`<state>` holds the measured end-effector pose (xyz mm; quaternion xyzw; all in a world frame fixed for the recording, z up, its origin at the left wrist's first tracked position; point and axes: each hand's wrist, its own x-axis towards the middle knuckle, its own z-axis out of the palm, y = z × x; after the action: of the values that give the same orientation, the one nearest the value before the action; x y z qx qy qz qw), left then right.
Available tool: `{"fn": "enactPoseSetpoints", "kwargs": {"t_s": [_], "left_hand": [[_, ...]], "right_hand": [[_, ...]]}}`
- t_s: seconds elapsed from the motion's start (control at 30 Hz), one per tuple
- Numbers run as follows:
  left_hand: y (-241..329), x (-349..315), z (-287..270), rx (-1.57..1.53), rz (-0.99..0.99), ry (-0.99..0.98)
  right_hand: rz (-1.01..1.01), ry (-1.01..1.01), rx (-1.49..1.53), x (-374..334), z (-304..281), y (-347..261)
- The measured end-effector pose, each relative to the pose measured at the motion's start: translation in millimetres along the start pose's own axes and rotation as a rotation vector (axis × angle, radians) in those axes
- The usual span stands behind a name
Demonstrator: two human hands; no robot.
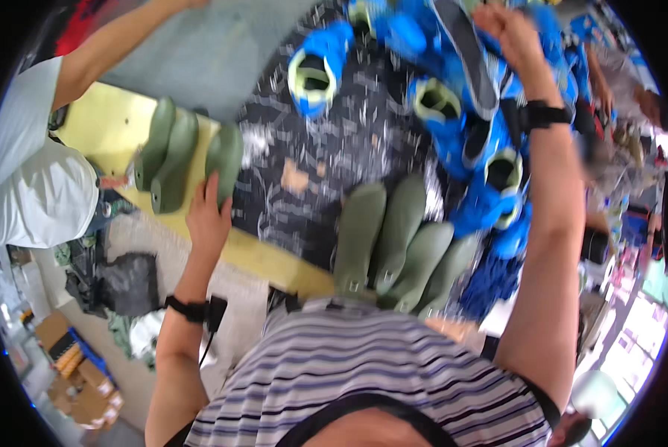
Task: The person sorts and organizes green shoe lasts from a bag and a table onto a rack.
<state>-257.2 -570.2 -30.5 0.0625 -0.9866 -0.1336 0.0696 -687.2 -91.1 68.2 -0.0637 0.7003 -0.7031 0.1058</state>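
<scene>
My left hand (209,220) has its thumb and fingers about the near end of a green shoe last (224,153) on the yellow board edge of the table. Two more green lasts (176,160) lie just left of it. At the far right, my right hand (509,36) is over a heap of blue shoe uppers (453,160), beside a long piece with a dark grey sole (469,56). Blur hides what its fingers do. Several green lasts (397,231) lie side by side near my body. One blue upper (315,71) stands apart on the black table cover.
The black cover (296,141) carries a torn brown scrap (294,176). A co-worker's arm (110,56) reaches over the table from the left. Cardboard boxes (80,384) stand on the floor at lower left. Dark blue laces (494,283) hang at the near right.
</scene>
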Motion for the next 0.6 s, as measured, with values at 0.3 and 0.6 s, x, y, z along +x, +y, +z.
{"fn": "enactPoseSetpoints", "kwargs": {"t_s": [0.3,0.6], "left_hand": [[-15.5,10.8,-2.0,0.236,-0.015,0.026],[162.5,-62.3,-3.1,-0.510,0.323,-0.156]], "right_hand": [[0.035,-0.125,-0.592,-278.6,120.1,-5.9],[0.085,-0.570,-1.376,-262.0,141.1,116.4]]}}
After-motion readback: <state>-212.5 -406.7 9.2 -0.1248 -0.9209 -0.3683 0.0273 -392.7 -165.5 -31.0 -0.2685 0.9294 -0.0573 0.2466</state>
